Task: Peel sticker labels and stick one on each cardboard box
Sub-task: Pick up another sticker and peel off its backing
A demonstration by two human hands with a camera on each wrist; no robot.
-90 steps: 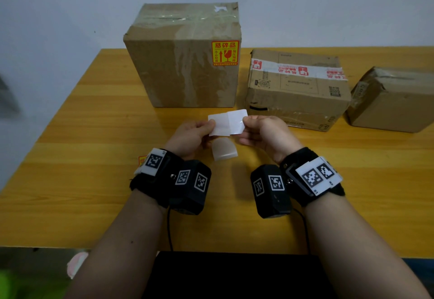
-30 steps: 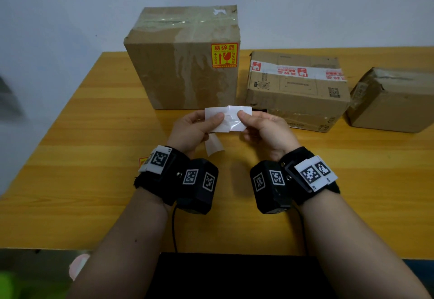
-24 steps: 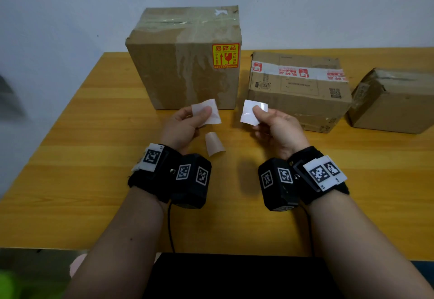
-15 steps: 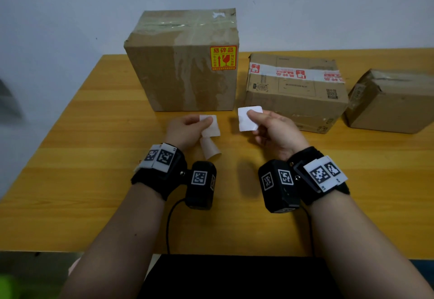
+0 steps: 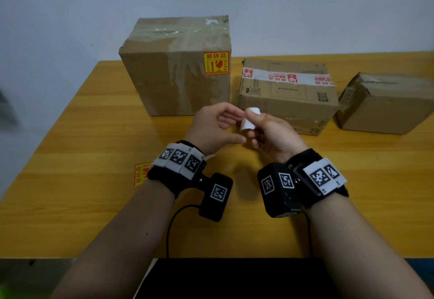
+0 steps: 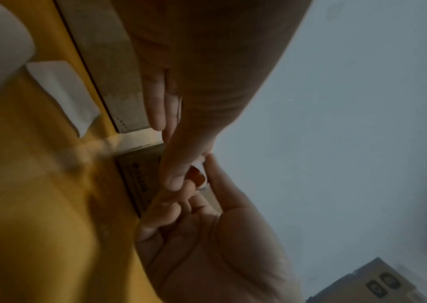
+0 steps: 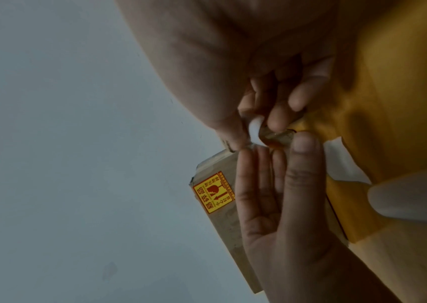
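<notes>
Here, the two hands meet in the air above the table.
Right hand: the right hand [image 5: 272, 131] pinches a small white sticker label [image 5: 249, 120] between thumb and fingers, just in front of the middle box [image 5: 288, 92].
Left hand: the left hand [image 5: 216, 127] is just left of the label, fingers loosely bent. The wrist views show its fingertips touching the label, but I cannot tell if it really grips.
Label: it curls over at the top. Its long side runs up and down, tipped a little.
Boxes: the big box [image 5: 178, 68] stands left of the middle box and has a yellow and red sticker [image 5: 216, 63] on its front. A third box [image 5: 387, 103] sits to the right of the middle box.
Table: another yellow and red sticker [image 5: 141, 173] lies flat on the table [image 5: 70, 204], well left of the middle box, partly under the left wrist band.
</notes>
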